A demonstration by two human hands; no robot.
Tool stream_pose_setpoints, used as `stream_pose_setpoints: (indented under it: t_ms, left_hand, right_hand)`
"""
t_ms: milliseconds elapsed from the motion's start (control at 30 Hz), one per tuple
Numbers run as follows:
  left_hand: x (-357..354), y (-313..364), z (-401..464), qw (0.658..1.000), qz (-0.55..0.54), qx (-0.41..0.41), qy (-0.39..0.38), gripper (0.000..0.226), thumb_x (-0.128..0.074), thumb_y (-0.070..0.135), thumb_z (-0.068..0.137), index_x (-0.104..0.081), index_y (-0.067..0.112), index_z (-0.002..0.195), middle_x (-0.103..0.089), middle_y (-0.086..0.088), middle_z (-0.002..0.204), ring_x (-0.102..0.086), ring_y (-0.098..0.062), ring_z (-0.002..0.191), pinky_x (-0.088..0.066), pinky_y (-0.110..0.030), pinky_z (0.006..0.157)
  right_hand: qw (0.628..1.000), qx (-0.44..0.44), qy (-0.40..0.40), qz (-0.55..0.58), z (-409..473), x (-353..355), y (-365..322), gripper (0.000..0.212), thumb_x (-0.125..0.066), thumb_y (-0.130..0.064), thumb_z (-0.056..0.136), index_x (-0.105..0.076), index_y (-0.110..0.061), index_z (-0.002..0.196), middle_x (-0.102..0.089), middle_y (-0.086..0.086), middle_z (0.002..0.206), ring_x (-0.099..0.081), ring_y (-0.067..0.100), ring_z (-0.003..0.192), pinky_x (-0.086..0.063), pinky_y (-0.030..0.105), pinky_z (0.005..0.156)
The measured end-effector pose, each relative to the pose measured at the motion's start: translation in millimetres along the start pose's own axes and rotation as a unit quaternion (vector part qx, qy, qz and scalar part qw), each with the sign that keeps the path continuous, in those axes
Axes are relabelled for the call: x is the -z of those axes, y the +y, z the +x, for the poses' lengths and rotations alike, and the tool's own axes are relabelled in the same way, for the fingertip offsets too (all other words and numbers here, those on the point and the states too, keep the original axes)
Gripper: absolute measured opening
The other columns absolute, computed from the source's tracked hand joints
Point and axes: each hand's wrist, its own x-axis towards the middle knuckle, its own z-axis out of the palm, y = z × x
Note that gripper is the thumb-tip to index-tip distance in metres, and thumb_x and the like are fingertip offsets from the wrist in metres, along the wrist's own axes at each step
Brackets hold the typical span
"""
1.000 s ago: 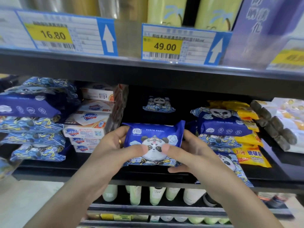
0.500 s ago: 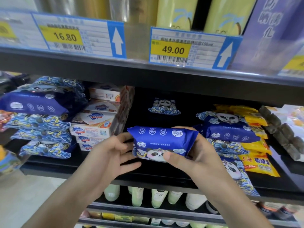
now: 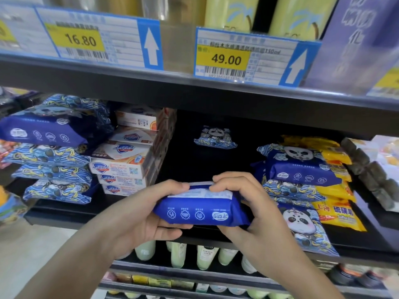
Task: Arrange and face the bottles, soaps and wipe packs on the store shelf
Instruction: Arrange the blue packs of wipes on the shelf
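Both hands grip one blue wipe pack (image 3: 201,209): left hand (image 3: 138,214) curls round its left end, right hand (image 3: 244,203) round its right. The pack's long axis runs left-right, just before the shelf edge (image 3: 64,216), facing the empty gap beside the soap boxes (image 3: 127,160).

Upper shelf edge carries 2 price tags: left price tag (image 3: 98,39) reads 16.80, right price tag (image 3: 254,58) reads 49.00, each with a white up-arrow on blue. Pale floor (image 3: 32,255) visible lower left.
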Motion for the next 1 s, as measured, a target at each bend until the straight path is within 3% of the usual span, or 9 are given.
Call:
stream_pose_setpoints:
  t_ms: [133,267,400,567,667,733,867,933,1000]
  left_hand:
    - [7,-2,4,0.999,0.035,0.001,0.014,0.048,-0.087,0.024,0.061,-0.080,0.014,0.107,-0.077,-0.011,0.090,-0.071,-0.018,0.065,-0.059,-0.030,0.055]
    - [8,0,1,0.997,0.061,-0.044,0.029,0.059,-0.077,0.031,0.062,-0.070,0.032,0.121,-0.079,-0.005,0.110,-0.076,-0.018,0.087,-0.061,-0.033,0.065]
    - [8,1,-5,0.989,0.081,-0.109,0.051,0.070,-0.088,0.020,0.067,-0.061,0.038,0.129,-0.079,0.000,0.110,-0.077,-0.019,0.098,-0.060,-0.038,0.080]
    - [11,-3,-5,0.986,0.069,-0.139,0.054,0.065,-0.075,0.025,0.072,-0.058,0.025,0.134,-0.077,-0.003,0.116,-0.075,-0.022,0.106,-0.054,-0.041,0.096]
    - [12,-4,-5,0.983,0.079,-0.155,0.058,0.058,-0.074,0.025,0.073,-0.062,0.025,0.130,-0.077,-0.003,0.117,-0.074,-0.024,0.107,-0.050,-0.047,0.104]
    - [13,-4,-5,0.980,0.085,-0.166,0.068,0.055,-0.074,0.026,0.073,-0.065,0.025,0.127,-0.078,-0.002,0.116,-0.074,-0.023,0.106,-0.048,-0.048,0.107]
    - [17,-5,-4,0.976,0.080,-0.187,0.073,0.053,-0.074,0.024,0.073,-0.066,0.024,0.125,-0.078,-0.002,0.115,-0.074,-0.024,0.106,-0.047,-0.052,0.109]
    - [18,-6,-3,0.974,0.075,-0.201,0.072,0.053,-0.074,0.021,0.073,-0.065,0.022,0.126,-0.077,-0.003,0.116,-0.074,-0.025,0.108,-0.046,-0.054,0.109]
    - [18,-8,-2,0.972,0.068,-0.215,0.068,0.054,-0.073,0.017,0.073,-0.063,0.020,0.127,-0.077,-0.004,0.118,-0.072,-0.027,0.111,-0.046,-0.054,0.109]
  right_hand:
    - [0.999,-0.017,-0.021,-0.032,-3,0,3,0.072,-0.076,0.017,0.074,-0.061,-0.030,0.125,-0.050,-0.014,0.136,-0.049,0.016,0.134,-0.043,0.018,0.098]
    - [0.998,-0.044,-0.009,-0.050,-4,2,9,0.085,-0.077,0.010,0.082,-0.048,-0.040,0.143,-0.041,-0.017,0.144,-0.043,0.008,0.140,-0.043,0.021,0.107]
    - [0.992,-0.077,0.009,-0.096,2,11,8,0.084,-0.057,0.014,0.094,-0.041,-0.052,0.144,-0.040,-0.031,0.140,-0.043,-0.003,0.137,-0.040,0.014,0.109]
    - [0.979,-0.177,0.080,0.055,9,12,5,0.048,-0.058,-0.008,0.101,-0.056,-0.048,0.129,-0.064,-0.021,0.120,-0.065,0.007,0.114,-0.057,0.030,0.094]
    - [0.950,-0.244,0.098,0.165,13,10,-3,0.026,-0.055,-0.023,0.102,-0.065,-0.035,0.122,-0.073,-0.005,0.111,-0.072,0.019,0.100,-0.062,0.030,0.080]
    - [0.934,-0.285,0.083,0.197,15,9,-11,0.022,-0.050,-0.030,0.103,-0.067,-0.030,0.118,-0.076,-0.002,0.107,-0.074,0.023,0.090,-0.062,0.030,0.071]
    - [0.903,-0.381,0.056,0.191,19,12,-15,0.046,-0.050,-0.062,0.090,-0.071,-0.030,0.114,-0.078,-0.002,0.103,-0.071,0.023,0.077,-0.057,0.038,0.060]
    - [0.880,-0.424,0.029,0.212,21,12,-15,0.069,-0.050,-0.079,0.070,-0.071,-0.030,0.115,-0.078,-0.001,0.102,-0.073,0.028,0.077,-0.054,0.036,0.054]
    - [0.859,-0.454,-0.005,0.237,22,11,-17,0.077,-0.047,-0.085,0.067,-0.070,-0.030,0.116,-0.079,0.000,0.103,-0.072,0.030,0.076,-0.052,0.033,0.050]
